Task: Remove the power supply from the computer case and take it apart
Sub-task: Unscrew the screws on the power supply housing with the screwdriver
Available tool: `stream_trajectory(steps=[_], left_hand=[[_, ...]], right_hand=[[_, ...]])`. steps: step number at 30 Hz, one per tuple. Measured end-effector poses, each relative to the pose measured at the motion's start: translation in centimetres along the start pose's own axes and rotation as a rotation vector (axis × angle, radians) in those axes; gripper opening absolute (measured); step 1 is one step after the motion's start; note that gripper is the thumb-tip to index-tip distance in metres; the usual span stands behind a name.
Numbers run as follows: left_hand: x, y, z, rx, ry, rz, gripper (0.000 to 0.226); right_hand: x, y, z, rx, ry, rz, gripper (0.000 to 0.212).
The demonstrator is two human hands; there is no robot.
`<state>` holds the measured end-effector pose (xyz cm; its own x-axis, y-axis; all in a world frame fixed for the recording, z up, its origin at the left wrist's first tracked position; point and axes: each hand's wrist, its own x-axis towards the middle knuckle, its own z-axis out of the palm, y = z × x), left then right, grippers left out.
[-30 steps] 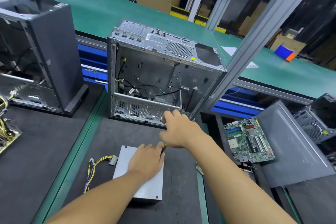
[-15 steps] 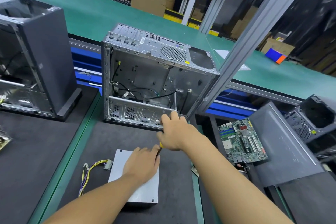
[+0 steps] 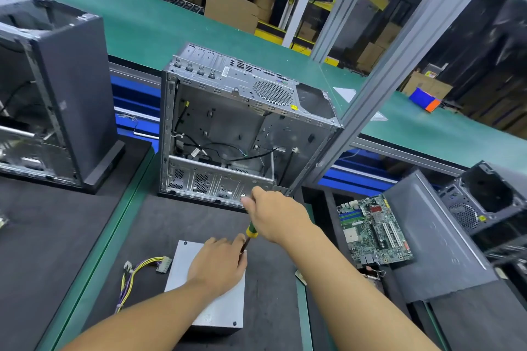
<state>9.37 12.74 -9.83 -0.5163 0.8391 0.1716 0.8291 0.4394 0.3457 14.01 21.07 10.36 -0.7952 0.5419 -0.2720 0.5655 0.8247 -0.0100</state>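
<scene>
**Driver tip at the box's far right corner**

The power supply [image 3: 221,311] is already out of the computer case [image 3: 245,128]. It lies flat on the dark mat [image 3: 171,225] in the lower middle of the frame, its long side running from the bottom edge up toward the case, and its yellow and purple cable bundle [image 3: 137,273] trails off its left side.

The left hand [image 3: 218,265] lies palm down on the lid, fingers fairly straight and close together, pinning the box. The right hand [image 3: 273,216] sits just above it in the frame, between the box and the open case, with its fingers wrapped tight round the green and yellow handle of a screwdriver [image 3: 252,231].

What counts is the slant of that tool. The shaft runs down and to the left from the right fist and ends at the upper right corner of the lid, right beside the left fingertips. I can't make out whether those fingertips touch the shaft, and the tip and any screw under it are hidden behind them.

To my eye the taking apart is only beginning — the lid looks fully on. The right hand is the one placed to work, so the driver would have to come more upright over that corner while the left hand keeps the box from sliding on the mat.
</scene>
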Motion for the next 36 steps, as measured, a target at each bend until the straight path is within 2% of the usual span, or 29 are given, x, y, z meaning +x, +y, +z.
stream_trajectory(steps=[3,7,11,13,15,18,22,25,29,32,34,36], left_hand=[[0.0,0.0,-0.1,-0.008,-0.039,-0.006,0.039],[0.0,0.4,-0.5,0.071,-0.087,-0.049,0.048],[0.2,0.6,-0.6,0.106,-0.143,-0.151,0.064],[0.2,0.6,-0.6,0.109,-0.197,-0.139,0.071],[0.4,0.6,-0.6,0.099,-0.211,-0.128,0.071],[0.4,0.6,-0.7,0.098,-0.215,-0.123,0.067],[0.4,0.6,-0.5,0.106,-0.215,-0.133,0.067],[0.3,0.5,-0.5,0.105,-0.214,-0.133,0.068],[0.3,0.5,-0.6,0.105,-0.219,-0.132,0.067],[0.4,0.6,-0.7,0.107,-0.22,-0.129,0.067],[0.5,0.6,-0.6,0.109,-0.224,-0.127,0.068],[0.5,0.5,-0.6,0.114,-0.228,-0.121,0.07]], right_hand=[[0.2,-0.1,0.0,0.059,0.004,-0.031,0.019],[0.2,-0.1,-0.5,0.05,-0.124,-0.028,0.029],[0.2,-0.3,0.1,-0.058,-0.015,0.035,0.034],[0.3,-0.2,0.3,-0.07,0.044,0.007,0.022],[0.2,0.1,0.1,-0.032,0.0,-0.005,0.016],[0.1,0.3,-0.2,-0.027,-0.099,-0.019,0.032],[0.0,0.2,0.3,-0.059,-0.014,0.039,0.034],[-0.1,0.1,0.5,-0.121,0.044,-0.016,0.022],[-0.2,-0.2,-0.2,-0.103,-0.07,-0.036,0.034],[-0.1,-0.5,-0.4,-0.082,-0.15,0.021,0.036],[-0.2,-0.6,-0.3,-0.07,-0.103,0.067,0.035],[-0.1,-0.7,0.0,-0.111,-0.03,0.042,0.025]])
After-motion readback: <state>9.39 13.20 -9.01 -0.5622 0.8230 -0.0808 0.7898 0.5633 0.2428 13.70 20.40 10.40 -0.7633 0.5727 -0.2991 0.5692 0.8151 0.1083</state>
